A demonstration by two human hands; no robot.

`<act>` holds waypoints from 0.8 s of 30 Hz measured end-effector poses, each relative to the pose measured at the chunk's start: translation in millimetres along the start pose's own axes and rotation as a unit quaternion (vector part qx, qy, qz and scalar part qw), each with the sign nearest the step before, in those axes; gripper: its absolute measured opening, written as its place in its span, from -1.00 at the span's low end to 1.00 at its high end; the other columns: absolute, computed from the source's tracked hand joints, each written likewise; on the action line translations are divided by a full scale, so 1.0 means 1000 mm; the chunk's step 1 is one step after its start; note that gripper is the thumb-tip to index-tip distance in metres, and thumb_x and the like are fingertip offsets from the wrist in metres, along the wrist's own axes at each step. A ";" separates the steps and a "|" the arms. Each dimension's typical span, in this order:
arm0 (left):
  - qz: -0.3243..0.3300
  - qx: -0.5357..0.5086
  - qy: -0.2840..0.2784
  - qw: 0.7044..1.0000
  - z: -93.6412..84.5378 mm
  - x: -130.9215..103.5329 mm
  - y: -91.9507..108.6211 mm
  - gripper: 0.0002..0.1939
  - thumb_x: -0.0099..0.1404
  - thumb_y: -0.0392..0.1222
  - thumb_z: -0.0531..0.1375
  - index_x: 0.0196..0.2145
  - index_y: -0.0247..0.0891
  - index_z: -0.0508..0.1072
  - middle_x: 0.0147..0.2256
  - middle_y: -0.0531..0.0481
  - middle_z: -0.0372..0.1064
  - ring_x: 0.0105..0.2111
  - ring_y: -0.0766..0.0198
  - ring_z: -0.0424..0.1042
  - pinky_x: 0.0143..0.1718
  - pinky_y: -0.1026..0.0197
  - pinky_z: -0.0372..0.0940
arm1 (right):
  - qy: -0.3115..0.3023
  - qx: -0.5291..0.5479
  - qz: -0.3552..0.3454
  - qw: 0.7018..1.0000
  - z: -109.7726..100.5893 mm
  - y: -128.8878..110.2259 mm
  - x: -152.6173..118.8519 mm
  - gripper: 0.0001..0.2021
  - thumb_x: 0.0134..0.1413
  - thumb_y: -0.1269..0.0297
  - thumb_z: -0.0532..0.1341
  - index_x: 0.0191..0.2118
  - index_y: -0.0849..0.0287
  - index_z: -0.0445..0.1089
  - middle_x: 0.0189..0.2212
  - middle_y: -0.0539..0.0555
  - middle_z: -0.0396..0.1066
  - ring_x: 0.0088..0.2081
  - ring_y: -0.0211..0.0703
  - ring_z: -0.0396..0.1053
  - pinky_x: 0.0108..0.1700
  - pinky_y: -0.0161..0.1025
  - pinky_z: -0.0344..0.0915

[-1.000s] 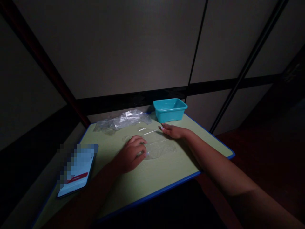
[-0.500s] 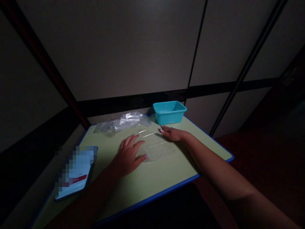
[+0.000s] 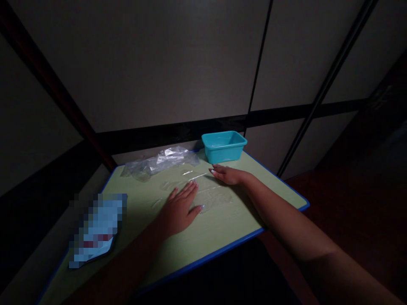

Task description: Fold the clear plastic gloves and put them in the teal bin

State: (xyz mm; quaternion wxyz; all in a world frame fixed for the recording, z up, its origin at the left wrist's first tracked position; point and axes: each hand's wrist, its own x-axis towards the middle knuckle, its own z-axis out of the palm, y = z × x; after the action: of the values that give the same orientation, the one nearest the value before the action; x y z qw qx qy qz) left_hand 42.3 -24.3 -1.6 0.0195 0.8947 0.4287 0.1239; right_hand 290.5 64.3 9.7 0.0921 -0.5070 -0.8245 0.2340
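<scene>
A clear plastic bag (image 3: 213, 197) lies spread on the light green table (image 3: 190, 250). My left hand (image 3: 181, 209) rests palm down on its left part, thumb and fingers apart. At the bag's upper right is my right hand (image 3: 227, 174), turned on its side with the fingers stretched toward the left, touching or just above the plastic. Nothing is seen held in either hand. Some of the bag's left part is hidden under my left hand.
Beyond my right hand stands a turquoise basin (image 3: 224, 147). Crumpled clear plastic (image 3: 162, 162) lies along the table's back edge. A flat, partly pixelated blue device (image 3: 101, 226) is at the left edge. Dark-striped panels (image 3: 178, 63) rise behind the table.
My left hand has pressed flatter, its fingers now pointing up and right and closer together, and more of the bag shows to its left. The right hand has barely moved.
</scene>
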 end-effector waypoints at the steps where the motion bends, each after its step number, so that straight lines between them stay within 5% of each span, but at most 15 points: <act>1: -0.001 0.000 -0.009 1.000 0.001 0.000 0.000 -0.39 0.29 -0.02 0.00 0.23 -0.26 -0.02 0.24 -0.17 -0.09 0.24 0.14 -0.09 0.18 -0.13 -0.14 | 0.001 0.001 0.002 1.000 0.000 0.000 0.000 -0.10 -0.05 -0.38 -0.29 0.24 0.17 0.06 0.28 0.10 -0.16 0.28 0.05 -0.24 0.27 -0.04 -0.28; 8: -0.015 -0.023 -0.056 0.998 0.000 -0.001 0.001 -0.33 0.24 0.10 0.03 0.22 -0.26 0.02 0.24 -0.18 -0.10 0.24 0.12 -0.10 0.17 -0.14 -0.14 | 0.001 0.001 0.007 1.000 -0.001 -0.003 -0.001 -0.13 -0.03 -0.36 -0.27 0.25 0.16 0.03 0.28 0.11 -0.18 0.28 0.05 -0.25 0.27 -0.01 -0.28; 16: -0.026 -0.017 0.000 1.000 -0.009 0.002 0.008 -0.33 0.24 0.05 0.06 0.23 -0.24 0.00 0.25 -0.19 -0.11 0.23 0.08 -0.07 0.17 -0.16 -0.14 | -0.018 -0.022 0.010 1.000 0.001 -0.002 0.001 -0.16 0.04 -0.30 -0.31 0.28 0.20 -0.09 0.29 0.20 -0.28 0.29 0.05 -0.34 0.24 0.11 -0.32; 21: -0.038 -0.007 -0.064 0.997 -0.008 0.002 0.008 -0.32 0.26 0.10 0.01 0.24 -0.24 -0.03 0.26 -0.19 -0.20 0.25 0.07 -0.17 0.16 -0.19 -0.17 | -0.023 -0.035 0.016 0.999 0.002 -0.004 0.001 -0.18 0.07 -0.28 -0.31 0.29 0.22 -0.12 0.29 0.19 -0.32 0.29 0.06 -0.38 0.23 0.14 -0.31; 24: -0.026 -0.009 -0.054 0.998 -0.009 0.002 0.006 -0.32 0.28 0.09 -0.02 0.26 -0.22 -0.11 0.28 -0.14 -0.25 0.26 0.13 -0.21 0.18 -0.11 -0.16 | -0.020 -0.026 0.021 0.999 0.002 -0.004 0.001 -0.18 0.06 -0.28 -0.30 0.29 0.19 -0.14 0.29 0.16 -0.31 0.29 0.06 -0.38 0.24 0.13 -0.32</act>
State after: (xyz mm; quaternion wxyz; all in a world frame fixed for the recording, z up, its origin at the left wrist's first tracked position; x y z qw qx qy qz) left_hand 45.9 -27.3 8.2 0.0535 0.8886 0.4488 0.0782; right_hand 285.7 62.9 9.8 0.0572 -0.5220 -0.8210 0.2242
